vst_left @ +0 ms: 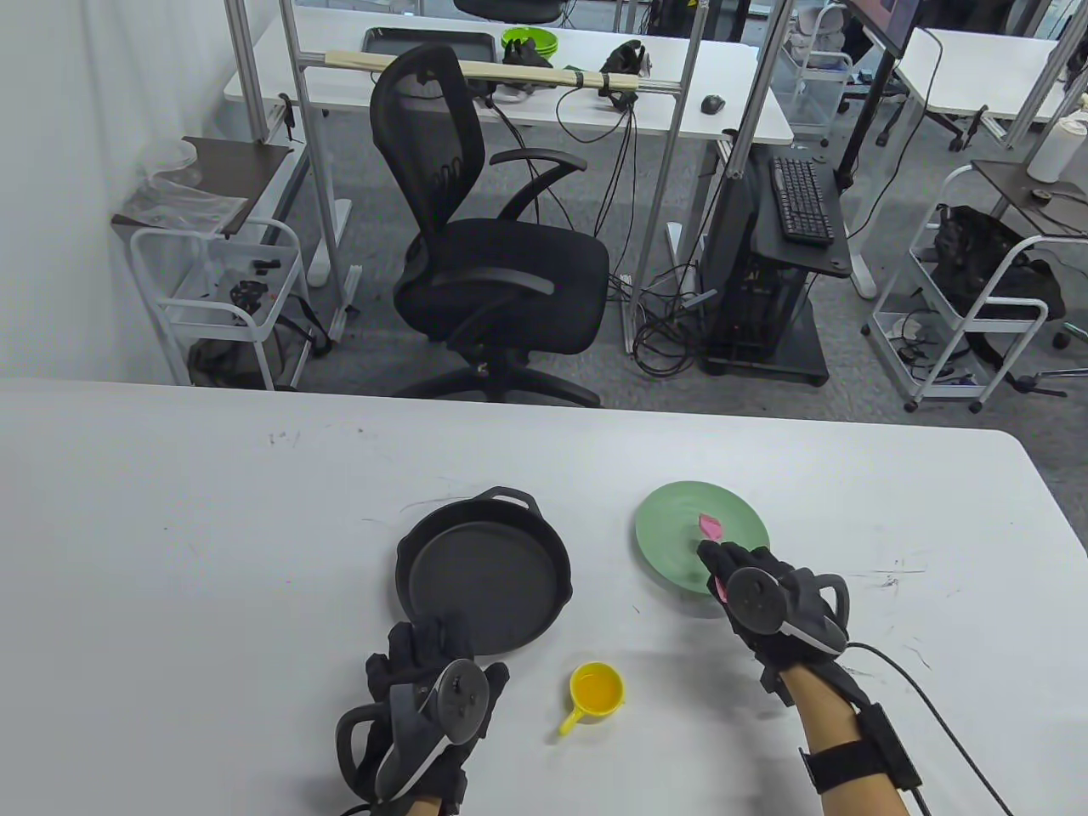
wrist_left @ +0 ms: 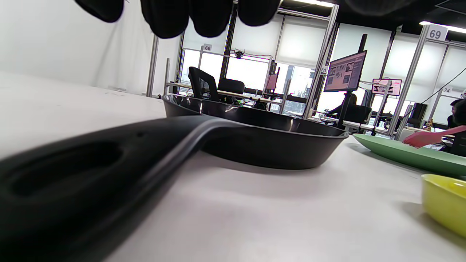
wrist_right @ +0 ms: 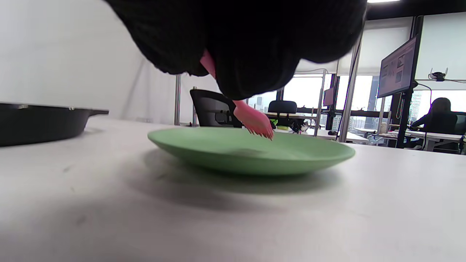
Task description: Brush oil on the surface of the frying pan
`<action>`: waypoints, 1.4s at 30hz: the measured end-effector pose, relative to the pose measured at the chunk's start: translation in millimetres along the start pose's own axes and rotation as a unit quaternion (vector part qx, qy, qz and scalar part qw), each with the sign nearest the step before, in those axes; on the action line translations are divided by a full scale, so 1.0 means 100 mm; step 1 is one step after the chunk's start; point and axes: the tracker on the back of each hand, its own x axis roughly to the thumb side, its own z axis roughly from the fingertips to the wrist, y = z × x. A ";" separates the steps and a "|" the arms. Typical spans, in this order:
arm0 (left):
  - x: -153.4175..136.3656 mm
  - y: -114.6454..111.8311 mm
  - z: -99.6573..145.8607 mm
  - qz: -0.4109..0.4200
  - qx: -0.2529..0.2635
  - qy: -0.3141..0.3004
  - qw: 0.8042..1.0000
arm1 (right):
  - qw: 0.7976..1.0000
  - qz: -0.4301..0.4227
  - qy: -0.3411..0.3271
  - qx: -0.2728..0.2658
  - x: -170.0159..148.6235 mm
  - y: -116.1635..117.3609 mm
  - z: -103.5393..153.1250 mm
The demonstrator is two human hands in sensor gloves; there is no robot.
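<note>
Pinched in the curled fingers of the right hand (vst_left: 778,599) is a pink brush (wrist_right: 253,122), its bristle end tilted down over the green plate (vst_left: 671,557) and, in the right wrist view, hanging just above the plate's surface without clearly touching it. With the frying pan (vst_left: 484,569) as landmark: nearest the person, the left hand (vst_left: 433,693) sits at the pan's near edge, over the long handle (wrist_left: 109,171); the left wrist view shows its fingertips (wrist_left: 174,18) above that handle, but whether they close round it I cannot tell. Just to the near right of the pan stands a small yellow cup (vst_left: 597,690) of yellow oil, its short handle pointing toward the person. The pan itself lies flat on the white table (vst_left: 212,552), dark and matte inside, its small loop handle on the far side. Right of the pan, a little apart from it, lies the green plate, with the right hand resting over its near right rim. Beyond the pan, past the table's far edge, stands a black office chair (vst_left: 484,255)
</note>
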 end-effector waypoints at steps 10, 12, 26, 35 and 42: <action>0.01 0.00 0.00 0.003 -0.006 -0.002 1.000 | 0.996 -0.003 0.001 0.084 0.07 0.10 -0.04; 0.01 0.00 0.00 0.004 -0.009 -0.003 1.000 | 0.993 0.013 0.010 0.116 0.08 0.10 -0.04; -0.01 -0.11 -0.08 0.002 -0.047 -0.009 0.999 | 0.992 -0.056 0.055 0.101 -0.05 -0.09 0.23; -0.04 -0.22 -0.16 0.000 -0.088 -0.016 0.996 | 0.989 -0.124 0.060 0.048 -0.10 -0.41 0.64; -0.03 -0.23 -0.15 -0.001 -0.095 -0.027 0.995 | 0.987 -0.145 0.064 0.028 -0.16 -0.39 0.97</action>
